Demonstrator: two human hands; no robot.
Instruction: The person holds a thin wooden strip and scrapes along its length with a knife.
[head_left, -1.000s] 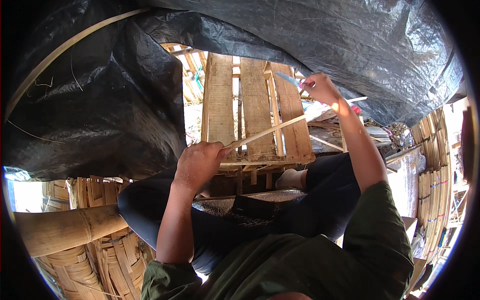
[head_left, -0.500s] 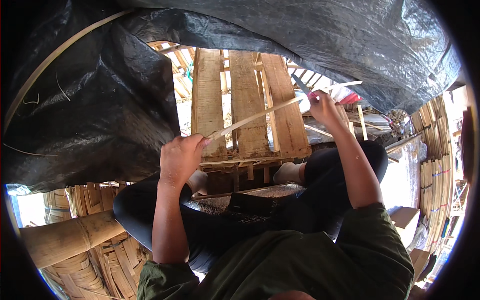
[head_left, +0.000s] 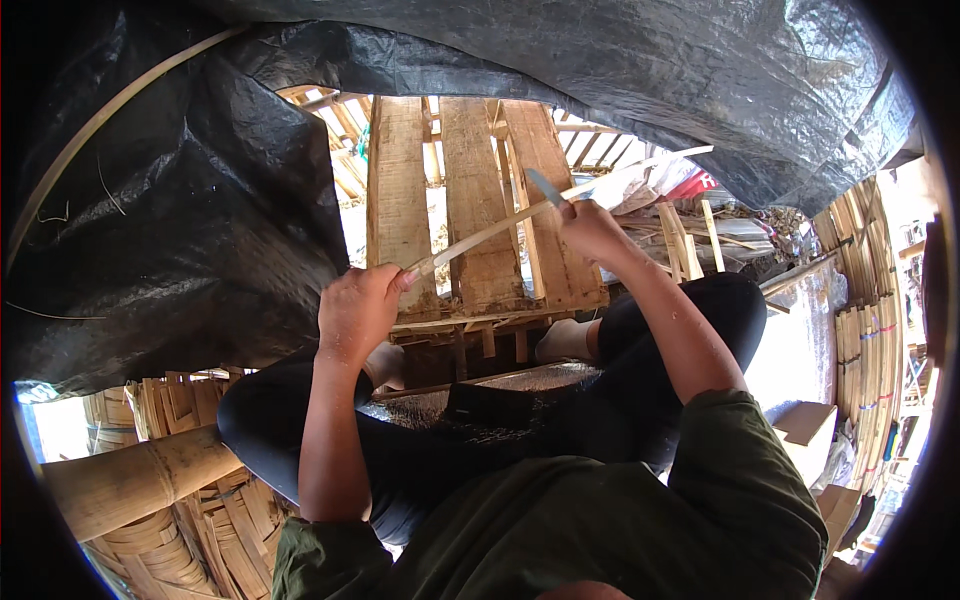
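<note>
A long pale bamboo strip (head_left: 490, 236) slants up to the right in front of me. My left hand (head_left: 358, 308) is closed round its lower end. My right hand (head_left: 592, 232) grips a knife whose grey blade (head_left: 543, 186) points up and left, lying against the strip about midway along it. The knife's handle is mostly hidden in my fingers. Beyond my right hand the strip runs on freely to its thin far tip. Wooden planks (head_left: 482, 200) lie below and behind the strip.
Black plastic sheeting (head_left: 180, 220) hangs at the left and across the top. A thick bamboo pole (head_left: 140, 470) lies at lower left. Bundled bamboo slats (head_left: 868, 375) stand at the right, near a cardboard box (head_left: 805, 430). My bent legs (head_left: 690, 320) flank the middle.
My right hand has drawn the knife left and slightly down along the strip, toward my left hand. My left hand keeps its grip, nearly in place.
</note>
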